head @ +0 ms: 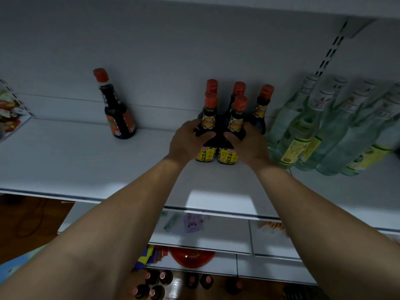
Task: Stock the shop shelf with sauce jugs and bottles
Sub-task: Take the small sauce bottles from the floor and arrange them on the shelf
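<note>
Two dark sauce bottles with red caps and yellow labels stand side by side on the white shelf (86, 165). My left hand (186, 141) grips the left sauce bottle (208, 126). My right hand (249, 146) grips the right sauce bottle (237, 126). Both bottles are upright with their bases on the shelf. Three more of the same bottles (263, 105) stand right behind them. A single sauce bottle (118, 111) stands apart at the back left.
Several clear green-tinted bottles (324, 126) fill the shelf to the right, close to my right hand. Packets (10, 111) lie at the far left. On the floor below stand several dark bottles (155, 284) and a red lid (191, 258).
</note>
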`<state>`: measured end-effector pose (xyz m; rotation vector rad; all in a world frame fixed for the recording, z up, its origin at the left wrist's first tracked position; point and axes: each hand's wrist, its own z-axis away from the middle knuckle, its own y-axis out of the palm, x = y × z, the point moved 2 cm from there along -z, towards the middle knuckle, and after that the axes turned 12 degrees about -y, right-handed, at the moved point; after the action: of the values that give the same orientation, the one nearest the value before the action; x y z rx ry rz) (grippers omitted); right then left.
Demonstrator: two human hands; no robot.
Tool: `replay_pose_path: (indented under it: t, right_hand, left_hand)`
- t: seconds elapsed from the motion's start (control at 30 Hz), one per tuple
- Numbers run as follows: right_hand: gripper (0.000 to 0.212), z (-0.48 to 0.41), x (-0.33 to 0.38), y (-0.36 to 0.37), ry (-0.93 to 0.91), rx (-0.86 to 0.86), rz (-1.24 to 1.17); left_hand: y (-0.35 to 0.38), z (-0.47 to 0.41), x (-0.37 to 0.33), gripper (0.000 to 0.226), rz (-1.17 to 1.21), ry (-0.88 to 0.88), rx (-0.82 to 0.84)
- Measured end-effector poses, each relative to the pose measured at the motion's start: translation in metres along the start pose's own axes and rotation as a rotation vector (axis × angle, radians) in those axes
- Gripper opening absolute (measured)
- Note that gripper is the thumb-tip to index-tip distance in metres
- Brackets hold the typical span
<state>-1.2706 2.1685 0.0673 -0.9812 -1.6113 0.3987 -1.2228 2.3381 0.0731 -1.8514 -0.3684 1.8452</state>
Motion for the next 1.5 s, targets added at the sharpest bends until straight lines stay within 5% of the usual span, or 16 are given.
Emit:
replay_pose_path:
  t: [0.33,0.47,0.77,0.93,1.13,1.27,1.5]
  right_hand:
    - [0.053,0.001,-0.001,0.002,0.026,0.002,-0.008]
    - [0.058,0.000,-0.001,0.000,0.036,0.024,0.003]
    - [0.055,0.011,0.015,-0.012,0.074,0.058,-0.063]
    - [0.039,0.042,0.028,-0.021,0.117,0.078,0.020]
    - [0.054,0.091,0.040,-0.026,0.190,0.051,0.067]
    - [0.031,0.131,0.037,-0.026,0.201,0.069,0.029]
    - [0.022,0.195,0.001,-0.005,0.204,0.440,0.005]
  left_hand:
    - [0.002,0.006,0.002,0.040,-0.012,0.011,0.002]
    - [0.008,0.008,0.005,0.059,-0.098,0.017,0.009]
    - [0.000,0.031,0.023,0.078,0.074,-0.212,0.071]
    - [-0.011,0.081,0.022,0.041,0.174,-0.170,0.023]
    - [-0.001,0.152,0.045,0.030,0.110,-0.087,0.269]
    - [0.029,0.177,0.093,0.037,-0.102,-0.213,0.509]
    - [0.085,0.211,0.163,0.048,-0.474,-0.409,0.619]
